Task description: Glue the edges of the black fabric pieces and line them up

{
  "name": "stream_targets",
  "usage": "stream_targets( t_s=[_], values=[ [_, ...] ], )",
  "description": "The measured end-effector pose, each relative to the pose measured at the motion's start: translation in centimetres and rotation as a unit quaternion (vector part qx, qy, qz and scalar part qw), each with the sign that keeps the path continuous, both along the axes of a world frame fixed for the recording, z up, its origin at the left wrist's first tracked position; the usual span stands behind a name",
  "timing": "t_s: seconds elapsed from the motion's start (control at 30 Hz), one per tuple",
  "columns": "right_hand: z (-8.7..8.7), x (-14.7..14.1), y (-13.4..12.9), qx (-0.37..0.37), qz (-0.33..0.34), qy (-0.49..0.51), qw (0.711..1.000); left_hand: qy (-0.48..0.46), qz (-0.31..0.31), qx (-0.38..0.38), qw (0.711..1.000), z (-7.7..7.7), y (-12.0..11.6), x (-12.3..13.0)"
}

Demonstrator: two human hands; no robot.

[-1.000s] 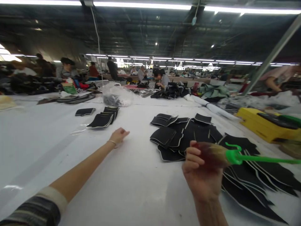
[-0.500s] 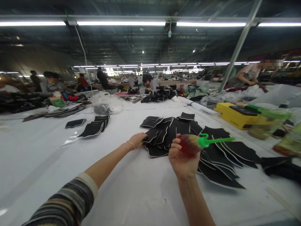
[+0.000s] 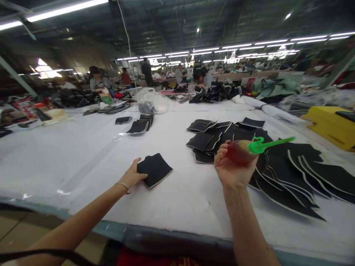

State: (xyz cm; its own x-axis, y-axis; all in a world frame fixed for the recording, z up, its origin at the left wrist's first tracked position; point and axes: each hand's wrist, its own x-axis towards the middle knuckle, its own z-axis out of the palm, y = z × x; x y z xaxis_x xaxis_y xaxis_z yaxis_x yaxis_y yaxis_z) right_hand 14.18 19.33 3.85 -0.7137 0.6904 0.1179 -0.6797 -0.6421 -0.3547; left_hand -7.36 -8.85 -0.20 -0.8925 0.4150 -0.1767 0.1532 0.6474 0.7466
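My left hand (image 3: pixel 131 178) grips the left edge of a flat black piece of padded material (image 3: pixel 156 169), thumb on top, low over the white table. A pale edge shows along the piece. In my right hand (image 3: pixel 233 174) is a squeeze bottle (image 3: pixel 240 152) of reddish liquid, fingers wrapped round it. Its green nozzle points right and slightly up. Behind and beside this hand spreads a heap of similar black pieces (image 3: pixel 287 175), overlapping one another. A smaller stack (image 3: pixel 140 126) of black pieces lies further back on the left, with a single one (image 3: pixel 123 120) beside it.
At the back of the white table (image 3: pixel 91 155) sits a clear plastic bag (image 3: pixel 151 101). A yellow box (image 3: pixel 331 127) stands at the right, near a white roll (image 3: pixel 270 110). Dark straps (image 3: pixel 215 92) lie piled at the back. Several people work at tables beyond.
My left hand has moved away from the heap to the left, bringing one black piece with it. The view has turned left and down. My right hand still holds the bottle.
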Motion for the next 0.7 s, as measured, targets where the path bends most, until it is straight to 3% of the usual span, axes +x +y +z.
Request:
stream_targets(
  t_s=[0.1, 0.17, 0.27, 0.33, 0.47, 0.7],
  values=[
    [-0.2, -0.6, -0.6, -0.001, 0.010, -0.018, 1.000, 0.236, -0.086, -0.139, 0.958, -0.2, -2.2, 2.2],
    [-0.4, -0.9, -1.0, -0.004, 0.028, -0.037, 0.999, 0.284, -0.150, -0.174, 0.931, 0.0, -1.8, 3.5],
    [-0.5, -1.2, -1.7, -0.023, 0.049, -0.077, 0.996, 0.249, -0.240, -0.223, 0.911, 0.6, 0.4, 4.6],
    [-0.6, -1.5, -2.1, -0.033, 0.049, -0.098, 0.993, 0.238, -0.268, -0.274, 0.892, 1.1, 1.7, 4.9],
    [-0.7, -1.9, -2.7, -0.037, 0.046, -0.112, 0.992, 0.229, -0.304, -0.338, 0.861, 2.2, 2.9, 4.8],
    [-1.1, -2.2, -2.9, -0.009, 0.062, -0.125, 0.990, 0.226, -0.318, -0.368, 0.844, 3.2, 3.4, 5.1]
  ],
)
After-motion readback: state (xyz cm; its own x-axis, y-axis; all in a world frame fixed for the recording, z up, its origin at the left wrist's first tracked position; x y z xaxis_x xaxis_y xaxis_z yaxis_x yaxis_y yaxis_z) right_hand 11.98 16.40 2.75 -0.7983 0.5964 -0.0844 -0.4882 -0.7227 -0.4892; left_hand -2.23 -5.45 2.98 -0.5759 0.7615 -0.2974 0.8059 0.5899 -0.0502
